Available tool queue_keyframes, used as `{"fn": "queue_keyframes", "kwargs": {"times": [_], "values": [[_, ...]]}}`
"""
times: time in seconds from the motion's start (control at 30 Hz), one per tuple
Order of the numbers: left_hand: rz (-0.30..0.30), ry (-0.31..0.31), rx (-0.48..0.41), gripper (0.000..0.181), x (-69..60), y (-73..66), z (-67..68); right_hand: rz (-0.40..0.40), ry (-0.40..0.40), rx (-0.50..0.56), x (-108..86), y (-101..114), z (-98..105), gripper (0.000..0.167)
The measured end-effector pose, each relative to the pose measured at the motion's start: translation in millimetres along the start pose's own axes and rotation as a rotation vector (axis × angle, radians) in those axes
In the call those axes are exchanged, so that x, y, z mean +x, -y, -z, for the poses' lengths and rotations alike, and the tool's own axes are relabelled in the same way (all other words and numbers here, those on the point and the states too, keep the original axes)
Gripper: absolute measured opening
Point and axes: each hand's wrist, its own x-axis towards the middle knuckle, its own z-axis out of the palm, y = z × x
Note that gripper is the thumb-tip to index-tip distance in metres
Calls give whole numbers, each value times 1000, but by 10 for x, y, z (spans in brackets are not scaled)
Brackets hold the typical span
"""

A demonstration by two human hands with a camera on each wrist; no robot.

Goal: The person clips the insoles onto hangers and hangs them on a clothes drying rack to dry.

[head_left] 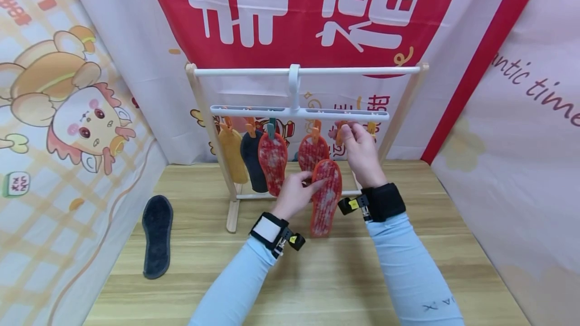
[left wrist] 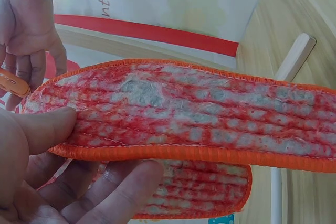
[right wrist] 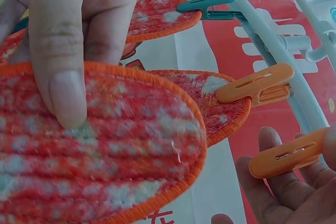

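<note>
My left hand (head_left: 293, 194) pinches a red-and-white insole (head_left: 327, 200) with orange edging, thumb on its face and fingers behind. My right hand (head_left: 364, 155) grips an orange clothespin (right wrist: 287, 154) on the white clip hanger (head_left: 258, 111). In the right wrist view, the held insole's rounded end is apart from that clothespin; whether its jaws are parted is unclear. Left of my hands, a matching red insole (head_left: 312, 151) hangs from another orange clothespin (right wrist: 254, 83). Farther left hang a red insole (head_left: 273, 162) on a green clothespin (head_left: 271, 129), a dark insole (head_left: 254, 165) and a yellow insole (head_left: 233, 157).
The hanger hooks over the top bar (head_left: 244, 71) of a wood-and-white rack standing on the wooden table (head_left: 204, 275). A yellow clothespin (head_left: 371, 127) is at the hanger's right end. A dark insole (head_left: 157, 238) lies on the table at left. Printed cloths (head_left: 149, 114) surround the table.
</note>
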Motion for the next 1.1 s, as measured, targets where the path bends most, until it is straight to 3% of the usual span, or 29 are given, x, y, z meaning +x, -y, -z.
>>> {"fn": "queue_keyframes", "kwargs": {"times": [1.1], "values": [[-16, 12, -56, 24, 232, -264, -42, -45, -39, 12, 23, 42, -36, 45]]}}
